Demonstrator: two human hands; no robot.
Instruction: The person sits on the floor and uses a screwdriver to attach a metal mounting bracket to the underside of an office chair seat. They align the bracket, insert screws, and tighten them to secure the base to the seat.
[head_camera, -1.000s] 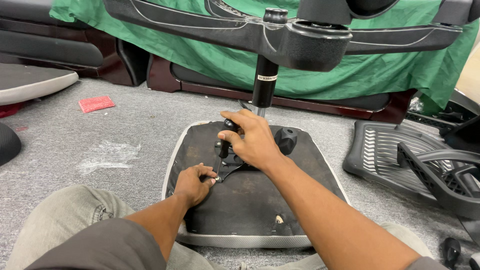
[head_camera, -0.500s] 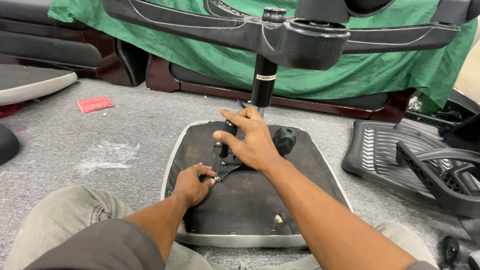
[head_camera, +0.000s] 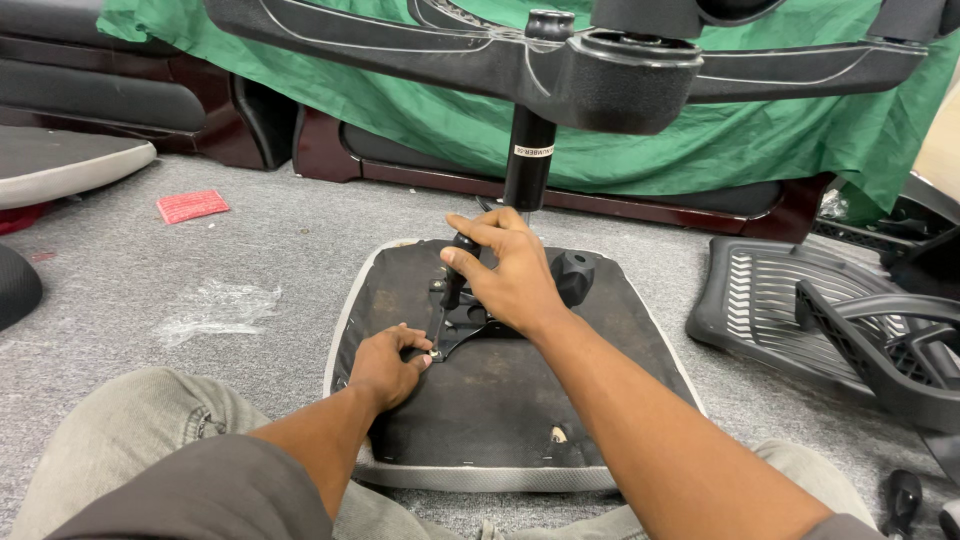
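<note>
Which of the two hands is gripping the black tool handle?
The right hand, farther from the body, wraps the handle. The left hand only pinches at the bracket.

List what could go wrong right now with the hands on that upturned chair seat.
1. The left hand pinches a small fastener at the metal bracket right beside the tool tip; a slip of the screwdriver in the right hand could likely jab those fingers.
2. The chair base hangs overhead on its gas column; leaning on the seat might tip it.
3. A dropped fastener could be lost in the grey carpet.
</note>
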